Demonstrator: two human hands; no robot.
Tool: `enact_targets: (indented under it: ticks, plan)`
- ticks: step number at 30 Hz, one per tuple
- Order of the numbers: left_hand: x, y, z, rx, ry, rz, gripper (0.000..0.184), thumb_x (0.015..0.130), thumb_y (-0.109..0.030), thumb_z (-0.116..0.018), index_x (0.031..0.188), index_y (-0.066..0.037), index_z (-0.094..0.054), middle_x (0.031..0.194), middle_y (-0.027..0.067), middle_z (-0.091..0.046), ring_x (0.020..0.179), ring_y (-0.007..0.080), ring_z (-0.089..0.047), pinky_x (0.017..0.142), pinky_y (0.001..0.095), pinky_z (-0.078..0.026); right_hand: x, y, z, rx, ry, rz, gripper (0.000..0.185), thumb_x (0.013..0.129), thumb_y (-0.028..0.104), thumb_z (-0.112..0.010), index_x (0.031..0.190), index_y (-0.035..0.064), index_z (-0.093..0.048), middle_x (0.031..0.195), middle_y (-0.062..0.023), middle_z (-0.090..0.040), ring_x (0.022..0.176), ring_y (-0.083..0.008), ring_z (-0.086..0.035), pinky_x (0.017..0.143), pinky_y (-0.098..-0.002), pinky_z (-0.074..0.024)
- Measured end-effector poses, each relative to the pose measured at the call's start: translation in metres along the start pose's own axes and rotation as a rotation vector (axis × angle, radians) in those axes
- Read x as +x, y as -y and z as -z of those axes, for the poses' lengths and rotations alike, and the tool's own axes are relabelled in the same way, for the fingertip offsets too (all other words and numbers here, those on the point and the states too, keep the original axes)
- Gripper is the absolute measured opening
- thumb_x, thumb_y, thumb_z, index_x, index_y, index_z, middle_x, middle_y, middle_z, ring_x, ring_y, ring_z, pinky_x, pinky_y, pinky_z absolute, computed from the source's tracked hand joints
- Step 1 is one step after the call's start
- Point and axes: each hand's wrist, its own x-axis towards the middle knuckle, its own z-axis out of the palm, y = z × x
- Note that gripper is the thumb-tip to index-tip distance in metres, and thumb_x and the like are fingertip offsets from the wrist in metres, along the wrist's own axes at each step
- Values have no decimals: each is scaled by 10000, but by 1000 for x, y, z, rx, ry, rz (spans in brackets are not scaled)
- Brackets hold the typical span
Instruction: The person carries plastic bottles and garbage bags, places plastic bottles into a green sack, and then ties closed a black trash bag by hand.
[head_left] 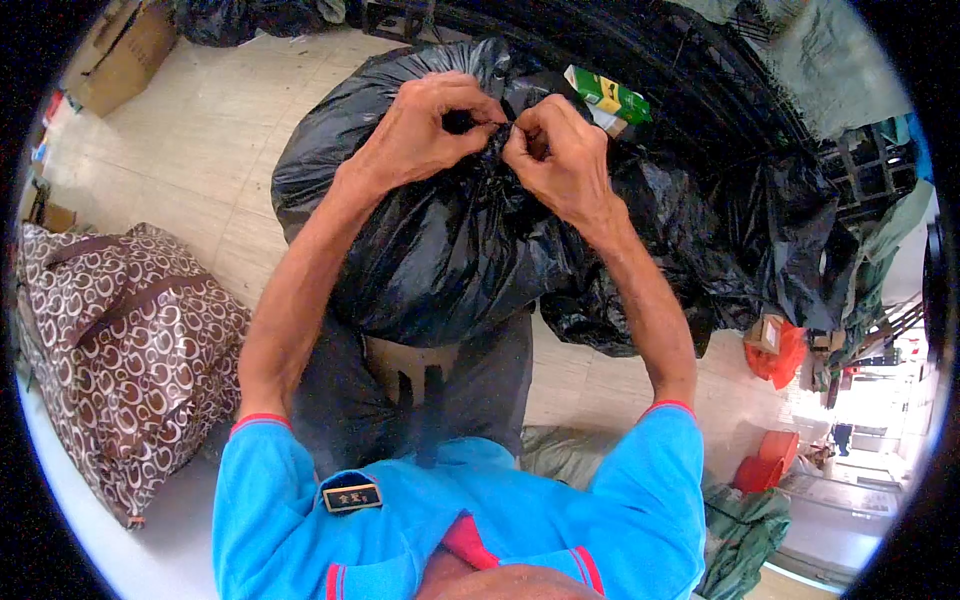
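A big, full black garbage bag [430, 260] stands in front of my legs, its top gathered into creases. Over that gathered top, my left hand [430, 125] pinches thumb and fingertips together on a thin dark bit of the bag's neck. Close beside it, my right hand [562, 155] is closed in a similar pinch on the same neck. The fingertips of both hands nearly meet. Whether a separate string lies between them is too small to tell.
More black plastic bags [740, 220] lie to the right, beside a green carton [610, 95]. A brown patterned bag [130, 350] stands at left, and a cardboard box [120, 55] at the far left. Beyond on the right are an orange bag [785, 355] and a red bucket [765, 465].
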Motion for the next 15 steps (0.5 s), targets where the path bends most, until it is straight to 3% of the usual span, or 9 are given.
enact_targets:
  ticks: [10, 15]
  plan:
    - [-1, 0, 0, -38, -20, 42, 154, 705, -8, -708, 856, -32, -686, 838, 72, -681, 819, 198, -658, 830, 308, -505, 1, 0, -2, 32, 4, -51, 149, 731, 69, -714, 778, 41, -576, 757, -127, -588, 646, -312, -618, 561, -401, -511]
    - [0, 0, 0, -23, -25, 2, 162, 710, 3, -699, 866, -40, -688, 861, 79, -683, 830, 209, -663, 840, 318, -511, 1, -2, -2, 169, 16, -255, 124, 731, 76, -722, 754, 32, -608, 716, -105, -605, 600, -212, -618, 559, -323, -509]
